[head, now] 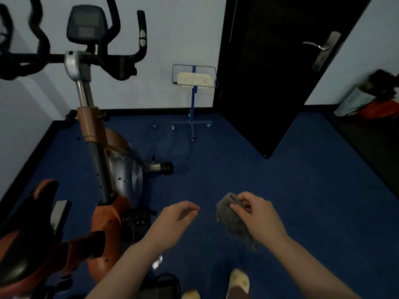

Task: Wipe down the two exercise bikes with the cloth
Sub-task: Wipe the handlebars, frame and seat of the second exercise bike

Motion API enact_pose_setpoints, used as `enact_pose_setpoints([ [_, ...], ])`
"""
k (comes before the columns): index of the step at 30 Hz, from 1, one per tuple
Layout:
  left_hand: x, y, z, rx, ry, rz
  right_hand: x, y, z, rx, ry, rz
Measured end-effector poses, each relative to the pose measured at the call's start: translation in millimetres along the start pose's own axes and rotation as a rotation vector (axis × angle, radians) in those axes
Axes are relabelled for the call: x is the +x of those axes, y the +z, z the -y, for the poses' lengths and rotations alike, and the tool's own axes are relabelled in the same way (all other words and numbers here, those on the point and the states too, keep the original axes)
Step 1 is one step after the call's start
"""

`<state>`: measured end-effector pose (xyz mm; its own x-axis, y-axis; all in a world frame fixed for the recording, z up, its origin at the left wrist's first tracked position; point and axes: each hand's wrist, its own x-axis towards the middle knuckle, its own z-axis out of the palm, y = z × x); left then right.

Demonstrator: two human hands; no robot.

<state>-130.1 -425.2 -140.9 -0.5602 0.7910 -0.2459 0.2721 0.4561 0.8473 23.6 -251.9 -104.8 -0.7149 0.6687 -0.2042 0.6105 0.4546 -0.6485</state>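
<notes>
Here, right hand (257,214) grips the grey cloth (233,223) (crumpled); left hand (177,216) loosely open.

No readable text, label, brand, number or sign anywhere. Console screen (86,23) on the exercise bike (112,160) too dark and blurred to show figures. Nothing legible on the door (269,72) or the blue stand (194,78).

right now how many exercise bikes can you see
2. One bike stands left of centre, its screen near the wall. Only the handlebar of a second shows at the far left edge; the rest is out of frame.
</notes>
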Motion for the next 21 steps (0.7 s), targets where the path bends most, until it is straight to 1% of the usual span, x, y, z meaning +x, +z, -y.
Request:
enact_pose_setpoints([
  [4,34,-4,-2,0.027,-0.059,-0.007,60,-3,3,-0.011,-0.050,0.068],
  [9,80,-18,-5,0.005,-0.123,-0.196,141,-15,18,-0.065,-0.187,0.184],
  [11,99,-22,-10,-0.030,-0.171,-0.234,174,-28,24,-0.057,-0.241,0.224],
  [14,129,-28,-24,-0.085,-0.190,-0.267,223,-46,36,-0.058,-0.311,0.251],
  [18,156,-38,-36,-0.159,-0.192,-0.429,276,-51,65,-0.084,-0.404,0.277],
  [21,162,-49,-31,-0.213,-0.224,-0.485,308,-43,89,-0.042,-0.437,0.309],
])
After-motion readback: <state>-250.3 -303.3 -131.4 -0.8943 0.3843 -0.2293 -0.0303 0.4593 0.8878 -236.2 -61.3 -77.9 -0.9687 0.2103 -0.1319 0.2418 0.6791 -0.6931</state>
